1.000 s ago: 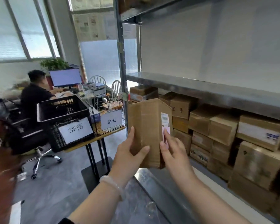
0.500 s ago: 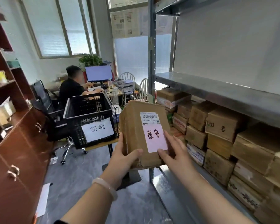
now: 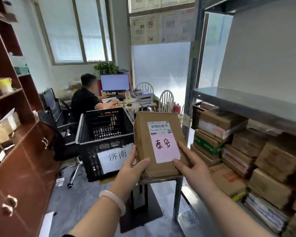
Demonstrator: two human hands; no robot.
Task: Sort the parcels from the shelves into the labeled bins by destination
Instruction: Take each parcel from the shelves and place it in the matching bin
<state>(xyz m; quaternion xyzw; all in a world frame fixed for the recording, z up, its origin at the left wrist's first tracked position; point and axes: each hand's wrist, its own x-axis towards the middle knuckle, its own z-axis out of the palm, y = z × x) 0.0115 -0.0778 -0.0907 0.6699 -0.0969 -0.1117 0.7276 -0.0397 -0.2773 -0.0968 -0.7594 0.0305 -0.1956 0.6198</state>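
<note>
Shelves (image 3: 249,106) of boxes fill the right. Both hands, left hand (image 3: 132,170) and right hand (image 3: 193,170), clasp a brown parcel (image 3: 142,144). Its pink label (image 3: 165,147) faces up.

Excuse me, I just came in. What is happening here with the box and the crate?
A person is sorting parcels. Both hands, the left hand and the right hand, hold a brown cardboard box with its label facing up. A pink note on it reads 泰安. Just behind it stands a black crate with a paper sign reading 济南, so that crate does not match. More boxes are stacked on the metal shelf at the right. The box is not yet in any bin.
</note>
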